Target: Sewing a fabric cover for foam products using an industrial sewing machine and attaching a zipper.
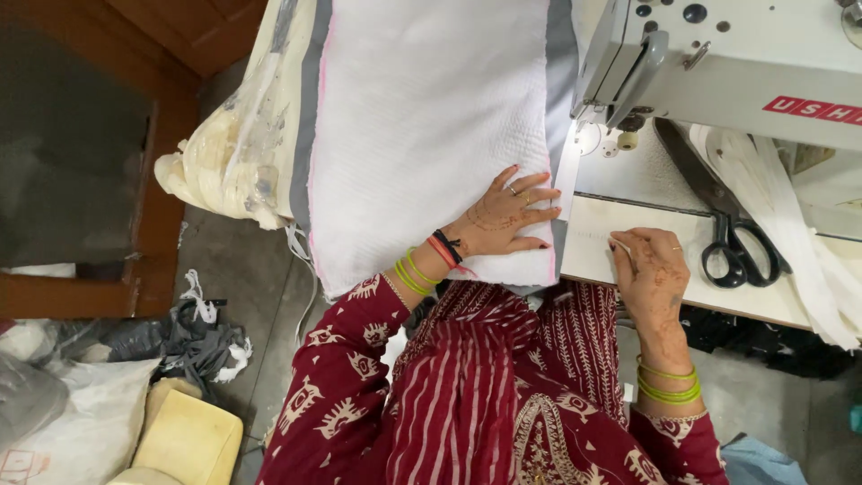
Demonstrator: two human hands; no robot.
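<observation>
My left hand (507, 216) lies flat, fingers spread, on a white textured cloth (422, 126) with grey borders and pink edging, pressing it against the sewing table near the needle area. My right hand (648, 268) rests on the cream table top (593, 247), fingertips pinched on a small white strip or edge of fabric. The grey sewing machine (736, 63) stands just beyond both hands. The needle itself is hidden behind the machine head.
Black-handled scissors (732, 247) lie on the table right of my right hand, beside white fabric strips (790, 233). A bundle in clear plastic (233, 153) hangs left of the cloth. Bags, scraps and a yellow cushion (189, 440) sit on the floor.
</observation>
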